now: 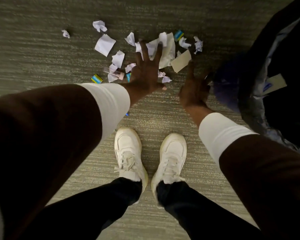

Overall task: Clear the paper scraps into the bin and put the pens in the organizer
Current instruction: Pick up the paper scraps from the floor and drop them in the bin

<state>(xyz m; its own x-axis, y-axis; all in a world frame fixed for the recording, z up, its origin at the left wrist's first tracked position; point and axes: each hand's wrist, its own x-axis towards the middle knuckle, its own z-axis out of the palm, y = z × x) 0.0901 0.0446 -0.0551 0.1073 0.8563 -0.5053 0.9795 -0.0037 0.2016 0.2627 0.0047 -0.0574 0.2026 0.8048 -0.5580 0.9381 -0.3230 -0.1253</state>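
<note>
White paper scraps lie scattered on the carpet: a flat piece (pixel 105 45), a crumpled ball (pixel 99 25), a small bit (pixel 65 34) and a crumpled one (pixel 197 44). My left hand (pixel 145 75) is spread open over the middle of the heap, its fingertips on a cream sheet (pixel 168 51). My right hand (pixel 194 90) is blurred, with its fingers apart and one fingertip at the corner of a beige card (pixel 180 60). The bin (pixel 249 110), lined with a dark bag, stands at the right and holds a beige card (pixel 275 83). No pens or organizer are in view.
Small blue-and-yellow boxes lie among the scraps, one at the left (pixel 96 78) and one at the back (pixel 178 35). My white shoes (pixel 128 153) stand on the carpet just short of the heap. The bin is right beside my right arm.
</note>
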